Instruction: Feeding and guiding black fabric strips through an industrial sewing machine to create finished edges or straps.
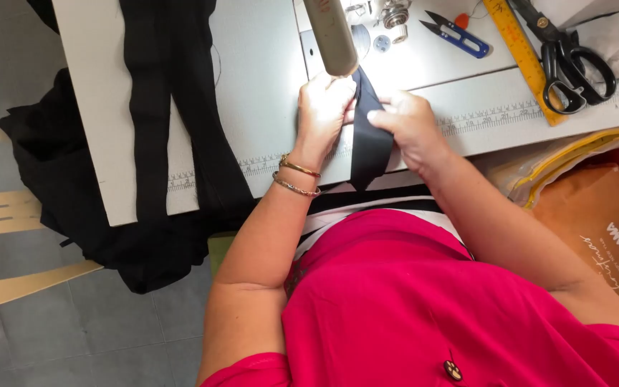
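A narrow black fabric strip (369,143) runs from under the sewing machine head (329,36) down over the table's front edge. My left hand (322,111) pinches the strip's left side just below the machine; two bangles circle that wrist. On the strip's right side rests my right hand (408,125), fingers curled over the cloth and thumb pointing left. Both hands hold the strip on the white sewing table (266,79), close to the printed ruler marks along its edge.
More black fabric (173,107) lies across the table's left part and hangs down to the floor. Blue thread snips (458,34), a yellow ruler (521,50) and large black scissors (571,61) sit at the back right. An orange paper bag (596,229) stands at the right.
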